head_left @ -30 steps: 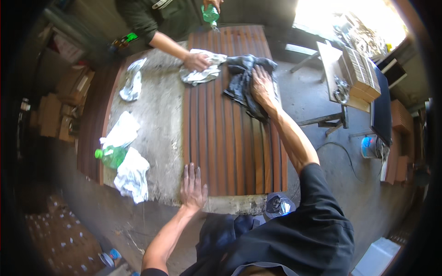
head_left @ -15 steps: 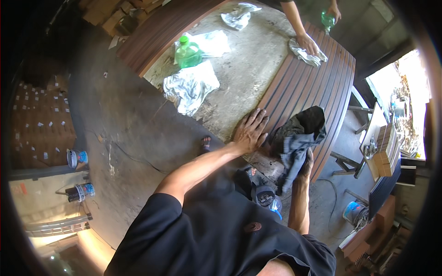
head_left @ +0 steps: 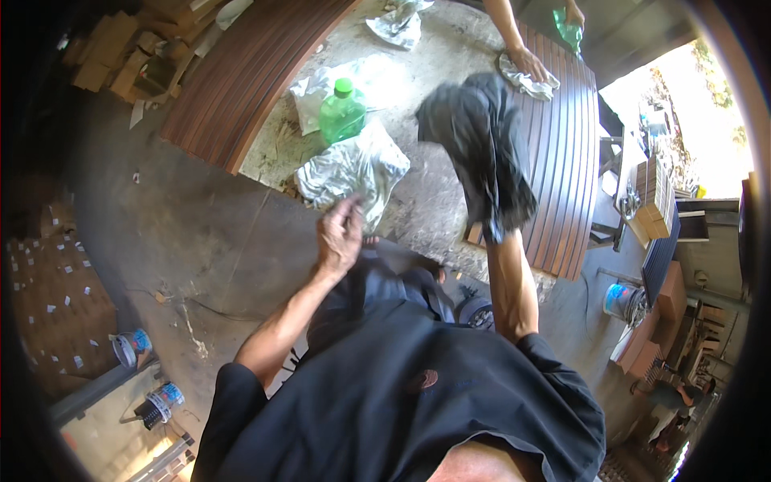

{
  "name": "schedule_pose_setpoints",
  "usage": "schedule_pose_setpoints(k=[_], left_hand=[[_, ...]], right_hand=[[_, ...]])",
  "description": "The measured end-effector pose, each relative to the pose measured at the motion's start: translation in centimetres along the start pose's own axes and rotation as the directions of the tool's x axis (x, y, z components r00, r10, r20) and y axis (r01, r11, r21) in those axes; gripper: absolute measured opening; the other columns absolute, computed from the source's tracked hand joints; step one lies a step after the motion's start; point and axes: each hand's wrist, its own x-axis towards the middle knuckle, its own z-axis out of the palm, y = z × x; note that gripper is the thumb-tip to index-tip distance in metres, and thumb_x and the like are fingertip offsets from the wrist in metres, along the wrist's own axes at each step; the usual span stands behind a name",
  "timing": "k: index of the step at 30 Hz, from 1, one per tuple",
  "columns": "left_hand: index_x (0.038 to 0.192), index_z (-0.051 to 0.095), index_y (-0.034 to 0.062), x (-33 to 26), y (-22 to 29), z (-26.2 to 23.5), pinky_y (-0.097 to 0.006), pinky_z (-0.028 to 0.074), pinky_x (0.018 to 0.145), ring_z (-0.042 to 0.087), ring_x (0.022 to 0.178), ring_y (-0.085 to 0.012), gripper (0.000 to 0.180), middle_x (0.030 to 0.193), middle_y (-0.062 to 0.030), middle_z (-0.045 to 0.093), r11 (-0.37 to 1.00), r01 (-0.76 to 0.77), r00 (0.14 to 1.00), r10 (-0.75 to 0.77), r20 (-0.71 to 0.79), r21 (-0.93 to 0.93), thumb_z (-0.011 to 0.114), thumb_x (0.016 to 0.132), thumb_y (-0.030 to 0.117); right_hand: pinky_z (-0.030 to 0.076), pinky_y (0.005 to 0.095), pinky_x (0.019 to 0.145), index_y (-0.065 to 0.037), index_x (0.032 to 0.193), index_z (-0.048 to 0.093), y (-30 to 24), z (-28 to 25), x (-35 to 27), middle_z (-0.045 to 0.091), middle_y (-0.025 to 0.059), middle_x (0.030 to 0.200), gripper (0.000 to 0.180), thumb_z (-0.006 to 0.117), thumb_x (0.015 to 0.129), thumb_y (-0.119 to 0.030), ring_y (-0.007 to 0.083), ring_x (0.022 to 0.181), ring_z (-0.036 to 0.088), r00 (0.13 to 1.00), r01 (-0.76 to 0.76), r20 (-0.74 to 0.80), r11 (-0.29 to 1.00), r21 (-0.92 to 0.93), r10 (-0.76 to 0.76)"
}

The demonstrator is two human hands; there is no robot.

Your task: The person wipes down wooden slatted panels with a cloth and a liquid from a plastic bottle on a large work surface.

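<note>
A crumpled black cloth [head_left: 482,136] is lifted over the work table, blurred by motion. It hangs from my right hand [head_left: 504,233], which is mostly hidden by its folds. My left hand [head_left: 340,237] is over the table's near edge with loosely bent fingers and nothing seen in them. Its fingertips are close to a crumpled white cloth [head_left: 349,169]. Behind that cloth stands a green plastic bottle [head_left: 342,119] with a green cap. To the right lies a slatted brown wood panel [head_left: 554,169], the black cloth covering part of its left side.
Across the table, another person's hand [head_left: 526,63] presses a white rag [head_left: 530,80] on the panel; their other hand holds a green bottle [head_left: 569,32]. A second brown panel [head_left: 249,80] lies left. Buckets [head_left: 622,301] and cartons [head_left: 654,201] stand at the right.
My left hand has left the right panel and moved left toward the white cloth. My right hand has raised the black cloth up and leftward off the panel. The view has shifted.
</note>
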Motion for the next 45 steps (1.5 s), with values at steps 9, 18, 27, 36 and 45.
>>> schedule_pose_setpoints(k=[9, 18, 27, 36, 45], left_hand=[[0.141, 0.053, -0.0025, 7.4, -3.9, -6.8, -0.047, 0.043, 0.11, 0.055, 0.128, -0.0408, 0.069, 0.137, -0.0275, 0.058, 0.896, -0.073, 0.976, 0.155, -0.155, 0.438, 0.074, 0.088, 0.036], [0.104, 0.071, 0.0011, 9.6, -8.4, -4.8, -0.043, 0.054, 0.074, 0.072, 0.081, -0.0329, 0.034, 0.091, -0.0187, 0.074, 0.992, 0.036, 0.969, -0.065, 0.239, 0.124, 0.075, 0.082, 0.027], [0.11, 0.071, 0.001, 4.2, 10.3, -0.5, -0.03, 0.053, 0.083, 0.068, 0.087, -0.0144, 0.025, 0.096, -0.0068, 0.074, 0.795, 0.196, 0.887, 0.106, 0.449, -0.574, 0.074, 0.092, 0.018], [0.099, 0.072, 0.0016, 3.5, 2.4, 2.8, -0.025, 0.046, 0.073, 0.058, 0.078, -0.0075, 0.04, 0.086, -0.0022, 0.07, 0.928, 0.308, 0.753, -0.105, 0.649, -0.207, 0.065, 0.098, 0.041], [0.159, 0.034, 0.0223, 15.8, 3.3, 16.2, -0.055, 0.021, 0.125, 0.017, 0.155, -0.0384, 0.069, 0.166, -0.0181, 0.025, 0.647, -0.748, 0.611, 0.583, 0.536, 0.148, 0.061, 0.095, 0.03]], right_hand=[[0.054, 0.03, 0.075, 0.006, 0.105, 0.07, 5.1, 4.1, -16.0, 0.072, 0.013, 0.091, 0.038, 0.053, 0.1, -0.028, 0.0173, 0.084, 0.068, 0.897, -0.322, -0.04, 0.589, -0.741, 0.44], [0.053, 0.0419, 0.09, 0.001, 0.119, 0.067, 6.4, 9.5, -17.8, 0.072, 0.0226, 0.105, 0.032, 0.056, 0.099, -0.021, 0.0359, 0.097, 0.07, 0.938, 0.016, 0.125, 0.319, -0.948, 0.324], [0.055, 0.0378, 0.087, 0.0, 0.123, 0.064, 9.0, 6.9, -15.7, 0.065, 0.0245, 0.119, 0.035, 0.063, 0.095, -0.021, 0.0355, 0.105, 0.067, 0.875, -0.125, 0.102, 0.425, -0.896, 0.473], [0.055, 0.0384, 0.088, 0.0, 0.124, 0.063, 7.4, 2.3, -16.9, 0.064, 0.0245, 0.122, 0.036, 0.062, 0.096, -0.022, 0.0358, 0.107, 0.066, 0.977, -0.204, -0.107, 0.959, -0.196, 0.186], [0.054, 0.0391, 0.09, 0.001, 0.125, 0.062, 6.4, -4.2, -23.7, 0.062, 0.0245, 0.124, 0.037, 0.061, 0.096, -0.023, 0.0361, 0.109, 0.065, 0.917, 0.006, -0.396, 0.994, 0.109, 0.038]])
